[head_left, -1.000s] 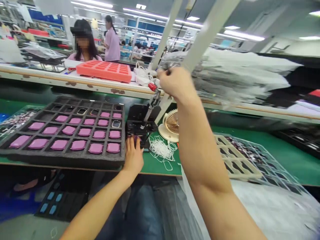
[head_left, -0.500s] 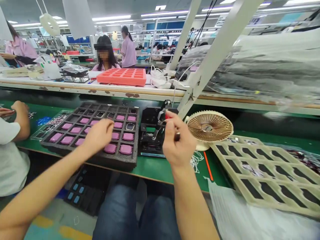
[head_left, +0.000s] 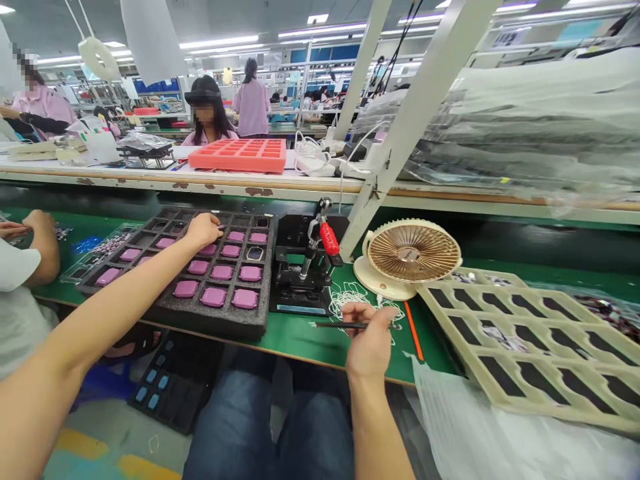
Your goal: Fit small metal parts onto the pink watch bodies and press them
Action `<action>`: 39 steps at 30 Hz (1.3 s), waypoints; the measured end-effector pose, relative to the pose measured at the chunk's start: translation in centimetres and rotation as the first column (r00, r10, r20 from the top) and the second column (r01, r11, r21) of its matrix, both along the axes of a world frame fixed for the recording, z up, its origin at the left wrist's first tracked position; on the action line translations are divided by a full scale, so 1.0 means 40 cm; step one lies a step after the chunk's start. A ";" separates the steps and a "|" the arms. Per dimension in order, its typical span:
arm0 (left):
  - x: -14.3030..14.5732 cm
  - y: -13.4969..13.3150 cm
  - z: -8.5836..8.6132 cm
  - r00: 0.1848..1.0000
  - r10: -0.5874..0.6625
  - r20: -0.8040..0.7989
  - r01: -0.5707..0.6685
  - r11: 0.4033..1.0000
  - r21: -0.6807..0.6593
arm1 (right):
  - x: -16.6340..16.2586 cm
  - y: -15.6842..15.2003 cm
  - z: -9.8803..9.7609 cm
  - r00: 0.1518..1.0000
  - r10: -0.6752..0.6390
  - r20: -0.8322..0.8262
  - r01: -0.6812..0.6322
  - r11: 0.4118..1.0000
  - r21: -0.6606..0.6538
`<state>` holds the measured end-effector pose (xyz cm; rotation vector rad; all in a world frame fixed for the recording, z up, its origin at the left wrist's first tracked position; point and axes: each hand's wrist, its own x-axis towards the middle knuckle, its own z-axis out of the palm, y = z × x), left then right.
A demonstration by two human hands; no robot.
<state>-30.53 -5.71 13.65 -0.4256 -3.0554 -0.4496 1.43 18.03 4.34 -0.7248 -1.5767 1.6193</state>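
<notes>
Head view: curled right hand (head_left: 369, 337) holds a thin black stick (head_left: 334, 325) crosswise, pale tip (head_left: 313, 324) leftward.

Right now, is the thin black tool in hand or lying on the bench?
In hand: the right hand holds the thin black tool roughly level, its pale tip pointing toward the foam tray.

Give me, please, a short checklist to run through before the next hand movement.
1. Right hand holding the thin black tool: ok.
2. Left hand gripping a piece: cannot tell, its fingers obscure it.
3. Black fixture with red handle free of both hands: ok.
4. Right hand off the white loops: cannot tell, they overlap in view.
5. Orange stick lying apart from both hands: ok.
</notes>
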 end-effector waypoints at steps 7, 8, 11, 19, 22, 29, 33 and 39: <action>-0.006 -0.047 -0.011 0.987 -0.135 -0.085 0.130 0.990 -0.059 | 0.038 -0.025 -0.059 0.953 0.303 0.010 -0.297 0.941 -0.161; -0.008 -0.052 -0.013 0.984 -0.158 -0.087 0.152 0.986 -0.073 | 0.043 -0.025 -0.062 0.954 0.301 0.002 -0.297 0.941 -0.164; -0.019 -0.055 -0.015 0.972 -0.229 -0.041 0.225 0.970 -0.093 | 0.054 -0.022 -0.071 0.957 0.289 -0.010 -0.286 0.942 -0.178; -0.065 -0.048 0.049 0.958 -0.258 0.125 0.237 0.959 0.157 | 0.081 -0.019 -0.082 0.937 0.348 0.007 -0.333 0.902 -0.273; -0.043 -0.078 0.066 0.960 -0.241 0.145 0.173 0.912 0.372 | 0.093 -0.020 -0.075 0.924 0.378 -0.059 -0.371 0.848 -0.378; 0.113 -0.167 0.084 0.954 -0.277 0.113 0.072 0.579 0.812 | 0.110 -0.026 -0.058 0.889 0.407 -0.211 -0.458 0.768 -0.449; 0.348 -0.167 0.053 0.904 -0.384 0.187 -0.109 0.218 0.970 | 0.132 -0.056 -0.013 0.869 0.400 -0.291 -0.478 0.833 -0.279; 0.753 -0.066 -0.104 0.630 -0.682 0.371 -0.499 0.011 0.866 | 0.190 -0.143 0.060 0.859 0.511 0.028 -0.505 0.838 0.208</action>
